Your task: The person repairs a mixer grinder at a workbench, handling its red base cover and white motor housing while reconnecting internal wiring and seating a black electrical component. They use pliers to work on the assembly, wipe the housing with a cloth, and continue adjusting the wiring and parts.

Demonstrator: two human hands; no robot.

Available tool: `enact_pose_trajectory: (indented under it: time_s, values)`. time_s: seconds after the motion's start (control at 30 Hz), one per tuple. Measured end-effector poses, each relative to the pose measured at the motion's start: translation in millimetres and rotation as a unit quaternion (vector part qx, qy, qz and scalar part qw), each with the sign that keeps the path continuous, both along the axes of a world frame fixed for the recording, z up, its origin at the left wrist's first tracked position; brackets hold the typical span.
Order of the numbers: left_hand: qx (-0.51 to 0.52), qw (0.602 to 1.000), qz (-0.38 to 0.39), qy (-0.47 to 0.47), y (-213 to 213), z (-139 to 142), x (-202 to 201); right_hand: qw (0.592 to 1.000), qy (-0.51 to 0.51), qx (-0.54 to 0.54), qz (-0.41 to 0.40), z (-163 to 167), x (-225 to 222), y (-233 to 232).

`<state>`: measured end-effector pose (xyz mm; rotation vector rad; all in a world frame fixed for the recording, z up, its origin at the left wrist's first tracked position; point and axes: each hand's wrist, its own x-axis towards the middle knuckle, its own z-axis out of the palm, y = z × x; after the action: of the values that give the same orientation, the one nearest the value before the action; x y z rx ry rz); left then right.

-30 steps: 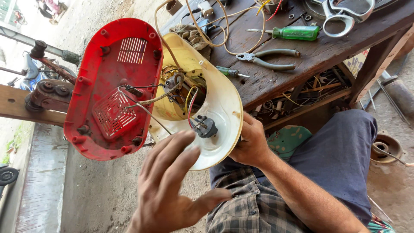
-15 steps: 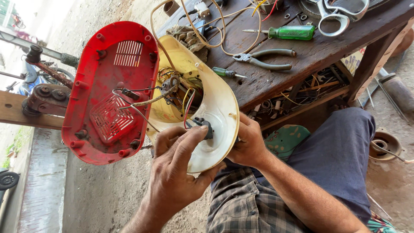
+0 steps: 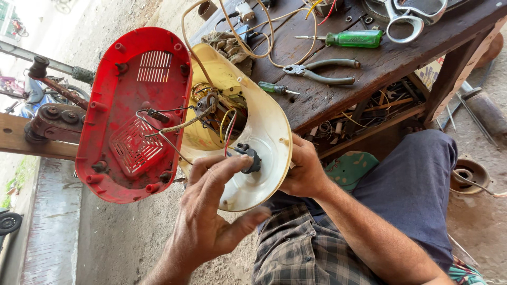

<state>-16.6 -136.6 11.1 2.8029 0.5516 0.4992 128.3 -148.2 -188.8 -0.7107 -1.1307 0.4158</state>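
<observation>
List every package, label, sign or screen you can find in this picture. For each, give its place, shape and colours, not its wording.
Label on the green screwdriver handle: on the wooden bench, a thin dark strip along the green grip.
Printed card or box: under the bench edge at the right, pale with yellow and blue; mostly hidden.
No screens or signs show.
</observation>
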Motion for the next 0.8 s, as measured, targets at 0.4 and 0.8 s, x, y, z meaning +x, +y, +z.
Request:
enact_pose_trajectory:
  time_s: [0.4,0.8]
  values:
    - [0.012,0.996,0.046,0.077,10.3,4.7,13.9,1.0,0.001,0.008,0.007,-1.8,-0.6,1.4]
    - [0.0,0.996,0.011,0.093,13.3,5.1,15.0,1.0,-0.009,0.01,0.017,-4.1,4.3,1.7]
